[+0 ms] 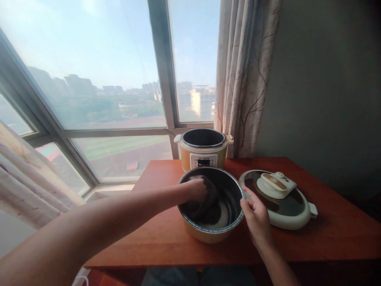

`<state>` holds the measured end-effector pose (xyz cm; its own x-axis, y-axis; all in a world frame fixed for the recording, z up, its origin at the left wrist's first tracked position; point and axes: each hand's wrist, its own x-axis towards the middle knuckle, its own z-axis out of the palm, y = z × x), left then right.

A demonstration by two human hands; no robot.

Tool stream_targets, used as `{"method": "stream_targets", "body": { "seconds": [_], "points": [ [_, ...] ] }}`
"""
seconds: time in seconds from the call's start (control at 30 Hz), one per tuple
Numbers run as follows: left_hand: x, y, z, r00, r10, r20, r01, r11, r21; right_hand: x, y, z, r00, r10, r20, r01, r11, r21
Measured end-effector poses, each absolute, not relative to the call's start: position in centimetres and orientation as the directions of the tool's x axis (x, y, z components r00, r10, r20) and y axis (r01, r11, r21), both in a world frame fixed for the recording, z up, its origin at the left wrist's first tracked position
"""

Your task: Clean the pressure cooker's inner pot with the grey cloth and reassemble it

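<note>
From my remote seat I look down on the desk (143, 240), where the inner pot (205, 237) stands near the front edge, upright, its dark mouth facing me and its outer wall tan. I have my left hand (199, 189) down inside it, the grip closed on a dark cloth (212, 194) bunched against the pot's inner left side; my fingertips are lost behind the fabric. A pale patch shows on the pot's bottom, and I can't tell whether it is wet or only a reflection.

My right hand (256, 212) has its grip clamped on the pot's right rim, thumb toward me and the fingers curled just beyond it.

Behind the pot I see the cooker body (186, 159), open at the top, with a pale handle on either side and its control panel (203, 160) turned toward me. The pot overlaps its lower part from here, so I can't tell whether the two touch. To the right of my right hand, the lid (293, 206) lies flat, its pale and brown handle (274, 183) uppermost. Past the desk are a large window (104, 51) and a patterned curtain (244, 67).
</note>
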<state>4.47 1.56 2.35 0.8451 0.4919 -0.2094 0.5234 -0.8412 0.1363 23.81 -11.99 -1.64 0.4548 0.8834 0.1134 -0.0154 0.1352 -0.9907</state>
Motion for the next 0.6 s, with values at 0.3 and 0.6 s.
{"method": "stream_targets", "body": {
  "seconds": [0.3, 0.6],
  "points": [
    [6.5, 1.4, 4.2, 0.794, 0.533, -0.293, 0.541, -0.839, -0.06, 24.0, -11.9, -2.0, 0.446, 0.888, 0.115, -0.013, 0.134, -0.991],
    [7.1, -3.2, 4.4, 0.709, 0.496, -0.502, 0.596, -0.801, 0.05, 23.7, -12.0, -1.9, 0.47, 0.876, 0.108, -0.028, 0.137, -0.99]
  ]
}}
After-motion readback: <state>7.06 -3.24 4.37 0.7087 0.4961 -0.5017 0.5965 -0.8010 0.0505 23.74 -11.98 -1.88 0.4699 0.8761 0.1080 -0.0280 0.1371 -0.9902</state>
